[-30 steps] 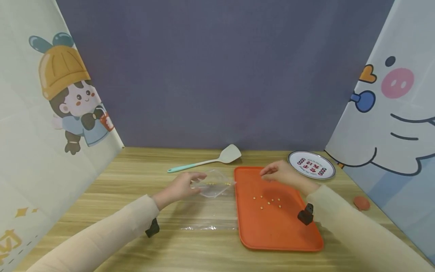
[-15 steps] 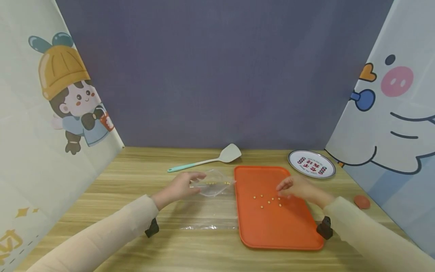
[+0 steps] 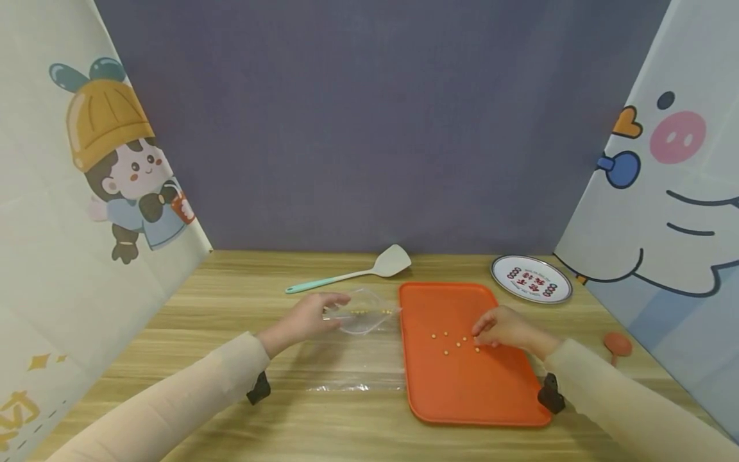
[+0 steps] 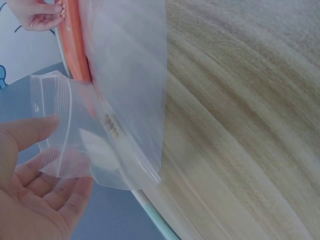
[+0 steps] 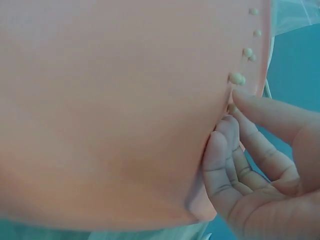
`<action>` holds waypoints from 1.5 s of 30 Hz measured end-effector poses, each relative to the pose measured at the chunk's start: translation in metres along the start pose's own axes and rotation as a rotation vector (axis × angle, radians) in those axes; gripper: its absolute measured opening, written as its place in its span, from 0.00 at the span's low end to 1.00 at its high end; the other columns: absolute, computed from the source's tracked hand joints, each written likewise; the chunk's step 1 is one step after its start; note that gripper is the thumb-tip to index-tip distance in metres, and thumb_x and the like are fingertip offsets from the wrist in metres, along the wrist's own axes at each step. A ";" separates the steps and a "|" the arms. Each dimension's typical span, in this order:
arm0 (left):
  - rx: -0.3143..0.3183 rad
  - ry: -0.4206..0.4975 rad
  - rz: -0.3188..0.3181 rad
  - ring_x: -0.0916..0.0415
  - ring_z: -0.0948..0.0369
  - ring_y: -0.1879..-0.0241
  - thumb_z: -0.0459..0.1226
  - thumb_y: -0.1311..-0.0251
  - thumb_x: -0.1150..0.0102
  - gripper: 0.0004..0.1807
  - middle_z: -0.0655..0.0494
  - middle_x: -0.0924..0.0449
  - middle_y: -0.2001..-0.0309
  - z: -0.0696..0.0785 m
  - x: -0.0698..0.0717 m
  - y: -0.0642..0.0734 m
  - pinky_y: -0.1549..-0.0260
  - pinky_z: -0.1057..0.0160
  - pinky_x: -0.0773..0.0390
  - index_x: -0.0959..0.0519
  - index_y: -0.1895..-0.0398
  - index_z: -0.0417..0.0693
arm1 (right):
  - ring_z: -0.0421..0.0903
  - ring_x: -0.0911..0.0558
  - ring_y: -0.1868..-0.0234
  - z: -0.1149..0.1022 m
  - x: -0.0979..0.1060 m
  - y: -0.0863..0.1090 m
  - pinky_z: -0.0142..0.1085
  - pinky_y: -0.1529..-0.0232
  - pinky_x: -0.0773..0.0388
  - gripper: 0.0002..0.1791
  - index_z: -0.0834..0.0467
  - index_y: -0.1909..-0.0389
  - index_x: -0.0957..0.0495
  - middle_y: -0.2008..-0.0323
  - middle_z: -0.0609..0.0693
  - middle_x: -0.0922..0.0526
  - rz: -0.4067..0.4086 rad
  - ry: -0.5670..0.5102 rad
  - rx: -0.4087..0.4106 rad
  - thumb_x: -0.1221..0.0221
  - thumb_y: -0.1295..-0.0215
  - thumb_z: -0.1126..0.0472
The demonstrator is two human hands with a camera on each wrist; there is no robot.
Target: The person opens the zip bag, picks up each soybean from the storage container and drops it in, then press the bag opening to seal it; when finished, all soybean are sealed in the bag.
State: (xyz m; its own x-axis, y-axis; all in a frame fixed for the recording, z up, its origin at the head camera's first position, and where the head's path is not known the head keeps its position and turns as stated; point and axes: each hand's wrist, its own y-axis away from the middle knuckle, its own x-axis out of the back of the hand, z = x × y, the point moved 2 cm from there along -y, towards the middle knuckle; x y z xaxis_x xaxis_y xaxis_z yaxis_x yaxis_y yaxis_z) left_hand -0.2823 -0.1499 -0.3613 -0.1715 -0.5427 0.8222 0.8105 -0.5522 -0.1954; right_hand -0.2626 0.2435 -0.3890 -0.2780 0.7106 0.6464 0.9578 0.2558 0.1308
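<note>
In the head view my left hand (image 3: 306, 319) holds a clear zip bag (image 3: 362, 326) by its mouth, left of an orange tray (image 3: 462, 391). The left wrist view shows the thumb on one side of the zip strip and the fingers behind the film; several soybeans (image 4: 111, 126) lie inside the bag. Over the tray, my right hand (image 3: 507, 330) has thumb and forefinger at a small soybean (image 5: 231, 108), seen between the fingertips in the right wrist view. Several other pale yellow soybeans (image 3: 458, 344) are scattered on the tray beside the fingers.
A spatula (image 3: 391, 263) with a mint handle lies behind the bag. Beyond the tray's far right corner is a white plate (image 3: 532, 280) with red lettering. A reddish spoon (image 3: 618, 344) rests at the right, by the side wall. A grey panel (image 3: 369, 128) stands behind.
My right hand has moved right and toward me, down from the tray's far part to the soybeans, its fingertips coming together at one. The left hand and bag have stayed put.
</note>
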 end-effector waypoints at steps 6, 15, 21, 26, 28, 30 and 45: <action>0.003 0.009 -0.004 0.23 0.45 0.47 0.31 0.43 0.36 0.25 0.43 0.21 0.43 0.001 0.000 0.001 0.45 0.47 0.22 0.26 0.40 0.38 | 0.40 0.25 0.77 0.001 -0.001 -0.001 0.30 0.77 0.25 0.08 0.70 0.68 0.19 0.74 0.51 0.15 0.016 0.013 0.001 0.33 0.48 0.69; 0.009 0.008 -0.007 0.23 0.46 0.47 0.31 0.42 0.37 0.25 0.43 0.21 0.43 0.000 0.000 0.001 0.45 0.48 0.22 0.26 0.40 0.38 | 0.42 0.22 0.75 0.000 0.002 -0.002 0.34 0.74 0.20 0.07 0.70 0.67 0.18 0.76 0.50 0.17 0.016 0.008 -0.002 0.35 0.45 0.69; 0.018 0.006 -0.009 0.23 0.46 0.47 0.31 0.42 0.36 0.25 0.43 0.21 0.43 0.000 -0.001 0.001 0.45 0.48 0.22 0.26 0.40 0.39 | 0.42 0.21 0.73 -0.008 0.006 -0.002 0.34 0.71 0.19 0.08 0.71 0.64 0.19 0.74 0.50 0.16 0.040 -0.006 -0.015 0.36 0.42 0.68; 0.017 -0.005 -0.002 0.23 0.47 0.47 0.31 0.43 0.36 0.25 0.44 0.21 0.43 0.000 -0.001 0.001 0.45 0.48 0.22 0.26 0.40 0.39 | 0.41 0.21 0.73 -0.020 0.011 -0.006 0.34 0.71 0.19 0.10 0.74 0.61 0.21 0.73 0.51 0.16 0.042 -0.041 0.023 0.39 0.41 0.70; 0.016 -0.010 0.000 0.23 0.46 0.47 0.32 0.43 0.36 0.25 0.44 0.21 0.43 0.000 -0.001 0.001 0.45 0.48 0.22 0.26 0.40 0.39 | 0.42 0.20 0.72 -0.027 0.012 -0.008 0.34 0.70 0.19 0.11 0.74 0.60 0.21 0.71 0.51 0.15 0.048 -0.044 0.036 0.39 0.40 0.70; 0.019 -0.008 0.001 0.23 0.46 0.47 0.31 0.43 0.36 0.25 0.44 0.21 0.43 0.000 -0.001 0.001 0.45 0.48 0.22 0.26 0.40 0.40 | 0.42 0.19 0.71 -0.035 0.014 -0.010 0.35 0.68 0.18 0.11 0.73 0.59 0.21 0.69 0.53 0.15 0.060 -0.027 0.050 0.39 0.39 0.69; 0.018 -0.027 0.009 0.22 0.48 0.49 0.30 0.45 0.34 0.26 0.44 0.20 0.44 0.002 -0.002 0.000 0.48 0.49 0.20 0.25 0.41 0.40 | 0.40 0.18 0.70 -0.097 -0.002 -0.038 0.45 0.60 0.15 0.11 0.67 0.58 0.17 0.65 0.60 0.13 0.095 -0.008 0.168 0.37 0.38 0.63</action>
State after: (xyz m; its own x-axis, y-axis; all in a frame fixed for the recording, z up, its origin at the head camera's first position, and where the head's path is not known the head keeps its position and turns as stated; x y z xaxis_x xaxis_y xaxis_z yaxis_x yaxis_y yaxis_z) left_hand -0.2810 -0.1473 -0.3612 -0.1491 -0.5303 0.8346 0.8219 -0.5357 -0.1935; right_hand -0.2917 0.1685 -0.3227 -0.1882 0.7418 0.6437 0.9544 0.2927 -0.0582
